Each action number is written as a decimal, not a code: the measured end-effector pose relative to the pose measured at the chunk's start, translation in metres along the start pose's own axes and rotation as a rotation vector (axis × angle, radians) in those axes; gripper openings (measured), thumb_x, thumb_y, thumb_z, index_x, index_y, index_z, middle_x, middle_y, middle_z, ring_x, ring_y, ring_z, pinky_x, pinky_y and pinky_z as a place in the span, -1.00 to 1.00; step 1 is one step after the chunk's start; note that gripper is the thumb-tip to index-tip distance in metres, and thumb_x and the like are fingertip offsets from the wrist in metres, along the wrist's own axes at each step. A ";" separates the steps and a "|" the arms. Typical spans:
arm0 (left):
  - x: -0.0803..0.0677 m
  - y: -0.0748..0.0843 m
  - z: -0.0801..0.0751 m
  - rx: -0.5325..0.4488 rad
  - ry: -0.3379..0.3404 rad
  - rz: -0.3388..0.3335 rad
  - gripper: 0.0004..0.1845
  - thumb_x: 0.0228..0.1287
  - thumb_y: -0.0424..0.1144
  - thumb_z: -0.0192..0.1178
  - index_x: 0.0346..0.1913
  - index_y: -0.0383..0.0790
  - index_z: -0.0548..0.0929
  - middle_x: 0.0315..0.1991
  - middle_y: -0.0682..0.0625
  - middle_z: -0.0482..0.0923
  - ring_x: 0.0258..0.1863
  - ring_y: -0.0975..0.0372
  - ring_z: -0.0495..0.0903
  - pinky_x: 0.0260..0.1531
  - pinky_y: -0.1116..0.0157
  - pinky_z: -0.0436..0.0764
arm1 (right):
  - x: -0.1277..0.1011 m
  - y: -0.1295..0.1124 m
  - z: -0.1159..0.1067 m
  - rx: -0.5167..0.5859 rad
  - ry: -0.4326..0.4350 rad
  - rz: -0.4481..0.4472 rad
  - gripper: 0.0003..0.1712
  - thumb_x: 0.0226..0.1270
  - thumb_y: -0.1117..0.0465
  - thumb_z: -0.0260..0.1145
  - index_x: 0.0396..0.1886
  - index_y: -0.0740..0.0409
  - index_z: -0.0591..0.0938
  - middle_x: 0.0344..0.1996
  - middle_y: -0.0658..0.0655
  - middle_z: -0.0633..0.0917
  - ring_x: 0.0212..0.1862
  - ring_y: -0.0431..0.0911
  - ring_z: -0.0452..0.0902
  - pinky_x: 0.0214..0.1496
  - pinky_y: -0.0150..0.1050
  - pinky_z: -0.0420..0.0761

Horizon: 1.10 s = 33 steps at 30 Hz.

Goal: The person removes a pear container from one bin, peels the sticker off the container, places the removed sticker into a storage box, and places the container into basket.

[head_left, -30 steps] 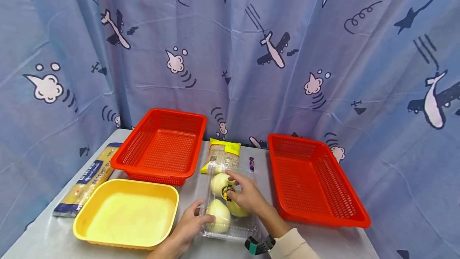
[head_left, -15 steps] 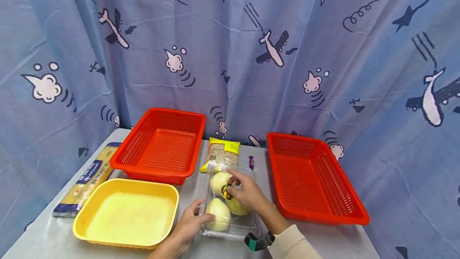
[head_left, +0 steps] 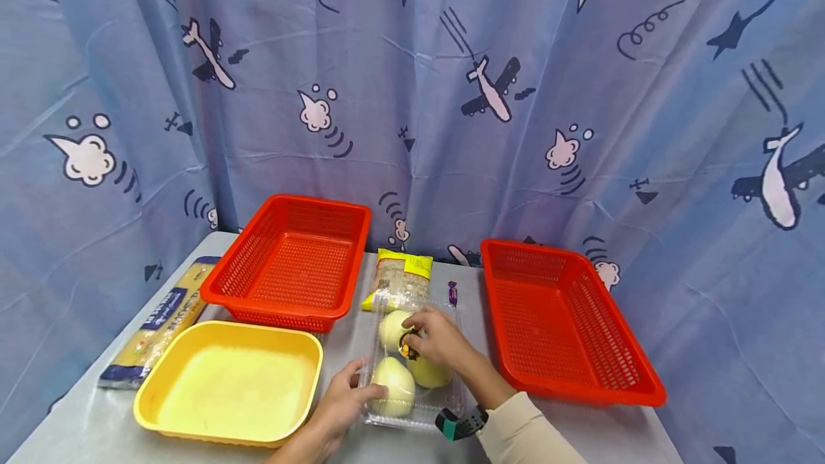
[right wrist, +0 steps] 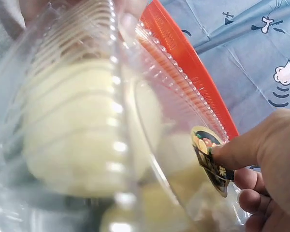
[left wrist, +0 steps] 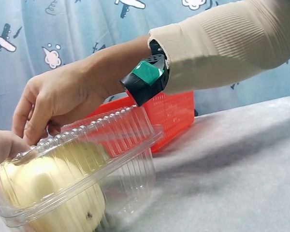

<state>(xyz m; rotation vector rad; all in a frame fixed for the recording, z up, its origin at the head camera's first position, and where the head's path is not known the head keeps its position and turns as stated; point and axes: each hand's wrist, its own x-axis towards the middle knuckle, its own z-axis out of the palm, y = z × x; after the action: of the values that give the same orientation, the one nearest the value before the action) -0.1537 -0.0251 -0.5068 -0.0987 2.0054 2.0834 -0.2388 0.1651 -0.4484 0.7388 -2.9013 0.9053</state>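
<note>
A clear plastic clamshell box (head_left: 433, 407) lies on the table with pale yellow round fruits (head_left: 396, 389) inside; three show. My left hand (head_left: 343, 401) grips the box's left side, its thumb over the lid, the other fingers mostly hidden. On the lid is a dark oval sticker (right wrist: 208, 157) with a coloured fruit print. My right hand (head_left: 443, 341) is over the lid, and in the right wrist view its thumb and curled fingers pinch the sticker's edge. The left wrist view shows the lid down over the fruits (left wrist: 48, 183).
A yellow tub (head_left: 313, 364) stands to the left, with a red basket (head_left: 222, 299) behind it. Pasta packet (head_left: 161, 328) lies at the left edge. Another red basket (head_left: 580, 396) stands right. A yellow-topped bag (head_left: 401, 274) and a purple-wrapped candy (head_left: 452, 293) lie behind the box.
My right hand's fingers have drawn in from a looser spread and closed at the sticker. The left hand keeps its grip, and the box stays in place.
</note>
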 end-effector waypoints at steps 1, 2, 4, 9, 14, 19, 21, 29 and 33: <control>0.000 0.000 0.000 -0.004 0.000 0.005 -0.15 0.05 -0.29 0.33 0.38 -0.51 0.19 -0.06 -0.23 0.46 -0.15 0.06 0.47 -0.16 0.14 0.45 | 0.000 0.001 0.000 0.001 0.005 -0.005 -0.84 0.16 0.31 0.42 -0.23 0.18 0.74 -0.34 -0.01 0.54 -0.27 -0.06 0.48 -0.23 -0.17 0.52; 0.000 0.000 0.000 -0.011 -0.001 0.011 -0.15 0.05 -0.30 0.33 0.37 -0.52 0.19 -0.07 -0.23 0.46 -0.17 0.06 0.47 -0.18 0.16 0.46 | 0.000 0.001 -0.001 0.001 0.011 -0.013 -0.90 0.16 0.32 0.42 -0.30 0.15 0.74 -0.34 -0.02 0.53 -0.26 -0.05 0.49 -0.22 -0.16 0.53; 0.000 -0.002 0.000 -0.020 -0.004 0.018 -0.16 0.04 -0.32 0.33 0.37 -0.53 0.18 -0.08 -0.23 0.47 -0.19 0.07 0.48 -0.21 0.19 0.47 | 0.000 0.003 -0.001 0.006 0.020 -0.025 -0.94 0.17 0.33 0.41 -0.37 0.10 0.73 -0.35 -0.04 0.53 -0.25 -0.03 0.51 -0.19 -0.13 0.54; 0.000 -0.002 0.001 -0.010 0.005 0.016 -0.17 0.05 -0.30 0.32 0.37 -0.51 0.20 -0.06 -0.24 0.46 -0.16 0.06 0.47 -0.18 0.17 0.46 | -0.001 0.004 -0.003 0.024 0.005 -0.032 -0.90 0.21 0.34 0.37 -0.40 0.05 0.70 -0.37 -0.08 0.54 -0.26 -0.07 0.51 -0.19 -0.13 0.55; 0.001 0.000 0.001 0.000 0.013 0.006 -0.17 0.05 -0.29 0.33 0.37 -0.49 0.21 -0.05 -0.24 0.46 -0.14 0.05 0.46 -0.15 0.14 0.44 | 0.000 0.003 -0.008 0.043 -0.038 -0.032 -0.86 0.23 0.38 0.34 -0.30 0.07 0.72 -0.44 -0.09 0.50 -0.35 -0.15 0.42 -0.30 -0.26 0.51; 0.000 -0.001 0.001 0.003 0.016 0.017 -0.17 0.04 -0.31 0.33 0.37 -0.50 0.21 -0.08 -0.22 0.47 -0.17 0.06 0.47 -0.21 0.19 0.44 | -0.001 0.004 -0.010 0.059 -0.043 -0.107 -0.75 0.17 0.47 0.31 -0.20 0.15 0.74 -0.45 -0.06 0.54 -0.42 -0.19 0.38 -0.41 -0.31 0.45; 0.001 0.000 0.001 0.002 0.017 0.023 -0.17 0.05 -0.31 0.32 0.37 -0.51 0.21 -0.09 -0.22 0.47 -0.18 0.06 0.47 -0.21 0.19 0.44 | 0.000 0.005 -0.013 0.071 -0.037 -0.135 -0.75 0.16 0.49 0.31 -0.24 0.15 0.75 -0.43 -0.05 0.59 -0.43 -0.21 0.39 -0.41 -0.32 0.46; 0.005 0.003 0.000 -0.001 0.017 0.028 -0.18 0.05 -0.32 0.31 0.36 -0.52 0.20 -0.09 -0.22 0.47 -0.17 0.06 0.46 -0.20 0.18 0.43 | -0.003 0.010 -0.023 0.220 0.040 -0.102 -0.85 0.15 0.49 0.31 -0.37 0.23 0.75 -0.45 0.02 0.67 -0.48 -0.20 0.42 -0.47 -0.34 0.48; 0.004 -0.001 0.000 -0.006 0.010 0.035 -0.18 0.04 -0.34 0.31 0.35 -0.54 0.20 -0.12 -0.21 0.48 -0.20 0.08 0.47 -0.24 0.20 0.46 | -0.010 0.014 -0.020 0.422 0.069 -0.003 -0.86 0.17 0.50 0.29 -0.29 0.34 0.73 -0.40 0.16 0.68 -0.50 -0.16 0.46 -0.50 -0.35 0.51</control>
<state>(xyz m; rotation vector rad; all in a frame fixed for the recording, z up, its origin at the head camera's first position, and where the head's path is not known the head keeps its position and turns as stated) -0.1569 -0.0244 -0.5083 -0.0760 2.0207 2.1144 -0.2387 0.1903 -0.4410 0.7083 -2.6727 1.5349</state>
